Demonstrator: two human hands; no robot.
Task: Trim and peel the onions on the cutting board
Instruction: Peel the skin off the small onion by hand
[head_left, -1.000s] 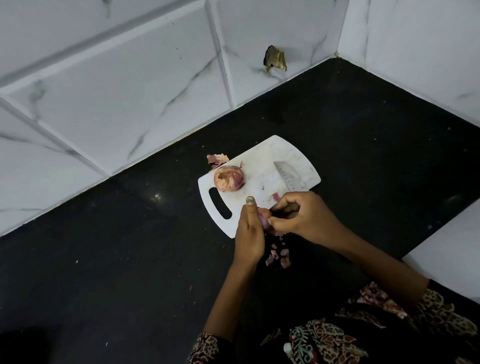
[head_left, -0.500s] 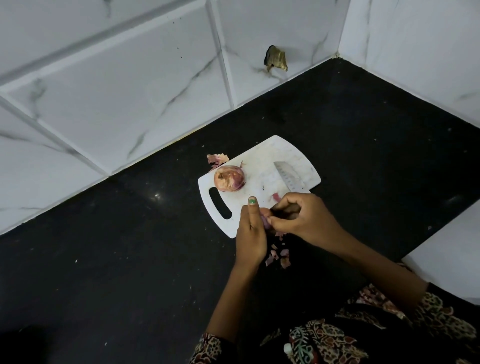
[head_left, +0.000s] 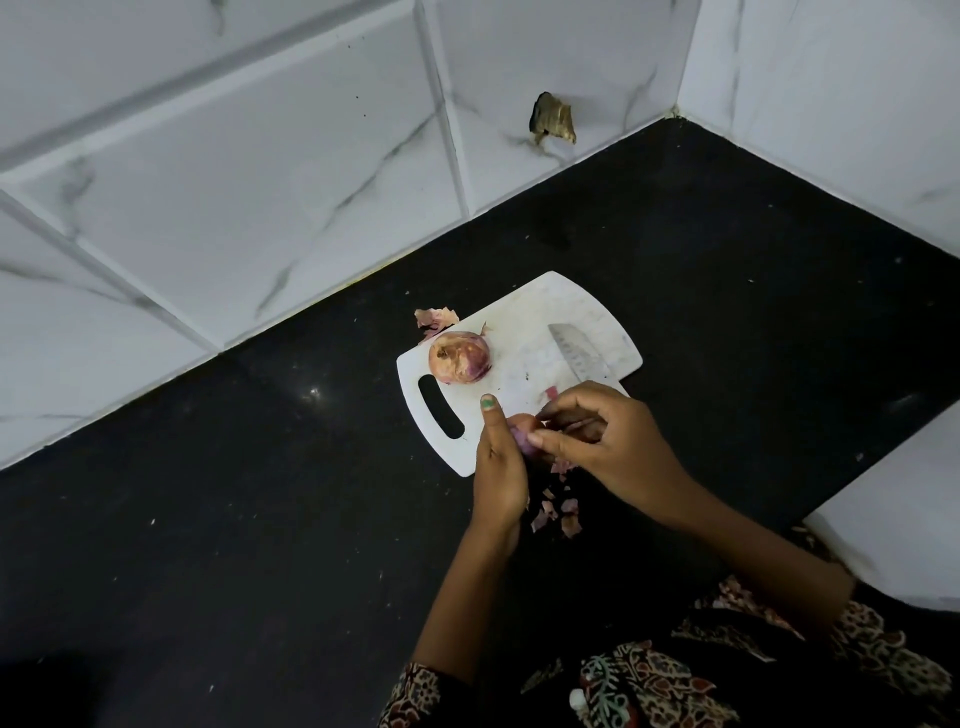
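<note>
Peel scraps (head_left: 558, 512) lie just under my wrists, my left hand (head_left: 500, 462) grips a small onion (head_left: 521, 430) while my right hand (head_left: 608, 444) pinches its skin, and beyond my fingertips a whole onion (head_left: 460, 357) and knife (head_left: 576, 353) rest on the cutting board (head_left: 524, 312).

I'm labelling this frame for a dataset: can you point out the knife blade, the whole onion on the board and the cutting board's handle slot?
knife blade (head_left: 576, 353), head view, middle of the flat.
whole onion (head_left: 460, 357), head view, centre of its skin.
cutting board (head_left: 415, 410), head view, rim beside the handle slot.
</note>
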